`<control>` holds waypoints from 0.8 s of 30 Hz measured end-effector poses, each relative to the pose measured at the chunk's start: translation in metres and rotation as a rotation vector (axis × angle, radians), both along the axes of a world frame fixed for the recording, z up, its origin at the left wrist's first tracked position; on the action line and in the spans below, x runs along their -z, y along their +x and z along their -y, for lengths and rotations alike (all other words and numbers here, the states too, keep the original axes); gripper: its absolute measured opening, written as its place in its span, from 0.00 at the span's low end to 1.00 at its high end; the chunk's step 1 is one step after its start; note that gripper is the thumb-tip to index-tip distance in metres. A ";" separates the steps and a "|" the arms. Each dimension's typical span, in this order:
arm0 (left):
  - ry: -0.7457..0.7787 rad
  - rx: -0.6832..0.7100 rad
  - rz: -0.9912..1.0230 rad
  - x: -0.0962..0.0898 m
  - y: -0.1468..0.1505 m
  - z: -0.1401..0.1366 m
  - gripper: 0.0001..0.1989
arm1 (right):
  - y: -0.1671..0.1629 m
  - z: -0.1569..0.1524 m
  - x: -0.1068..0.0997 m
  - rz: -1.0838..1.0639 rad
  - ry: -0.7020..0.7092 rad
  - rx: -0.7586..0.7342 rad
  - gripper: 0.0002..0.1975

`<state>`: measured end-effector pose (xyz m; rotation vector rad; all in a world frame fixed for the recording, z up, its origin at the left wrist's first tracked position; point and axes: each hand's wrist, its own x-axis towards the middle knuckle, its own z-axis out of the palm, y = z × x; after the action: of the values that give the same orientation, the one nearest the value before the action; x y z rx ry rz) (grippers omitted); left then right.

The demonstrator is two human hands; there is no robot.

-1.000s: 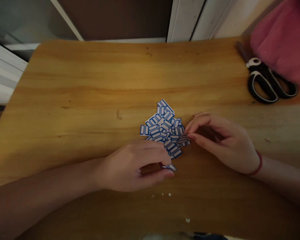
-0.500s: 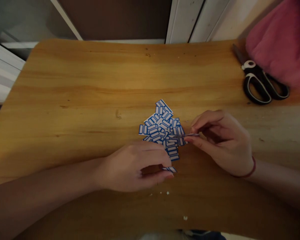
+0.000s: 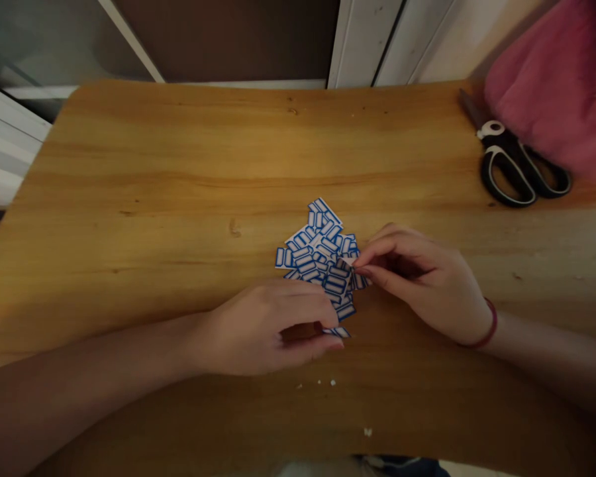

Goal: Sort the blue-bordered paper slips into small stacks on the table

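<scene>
A loose pile of white paper labels with blue borders (image 3: 305,255) lies mid-table, its pieces overlapping at many angles. At the pile's near edge, my left hand (image 3: 273,328) pinches a small label (image 3: 338,332) between thumb and fingers. My right hand (image 3: 417,278), a dark red band at its wrist, is closed in a pinch at the pile's right side. From its fingertips a pale paper corner (image 3: 348,261) sticks out over the labels. Most of that piece is hidden, and whether it touches the pile I cannot tell.
Black-handled scissors (image 3: 509,165) lie at the back right, against a pink soft cloth (image 3: 551,93). Small white scraps (image 3: 332,382) dot the wooden table (image 3: 179,146) near its front edge. White-framed panels (image 3: 365,43) stand behind the table.
My right hand has moved left over the pile's right part. The thin label in its fingers, seen edge-on before, now shows only as a pale corner. My left hand has hardly moved.
</scene>
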<state>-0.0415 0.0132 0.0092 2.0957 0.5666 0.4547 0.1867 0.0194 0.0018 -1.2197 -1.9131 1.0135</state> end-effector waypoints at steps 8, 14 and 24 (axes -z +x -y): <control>-0.054 -0.058 0.021 -0.003 0.000 -0.002 0.07 | 0.000 -0.001 0.001 0.011 -0.011 0.005 0.05; 0.001 0.000 -0.006 -0.001 0.000 -0.001 0.07 | -0.002 -0.001 0.001 -0.029 -0.057 0.101 0.02; 0.039 0.032 -0.034 0.002 -0.003 0.005 0.06 | 0.013 0.023 -0.009 -0.146 0.241 -0.121 0.13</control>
<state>-0.0443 0.0080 0.0071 2.1497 0.5466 0.4158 0.1996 -0.0033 0.0113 -0.8795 -1.9474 0.8769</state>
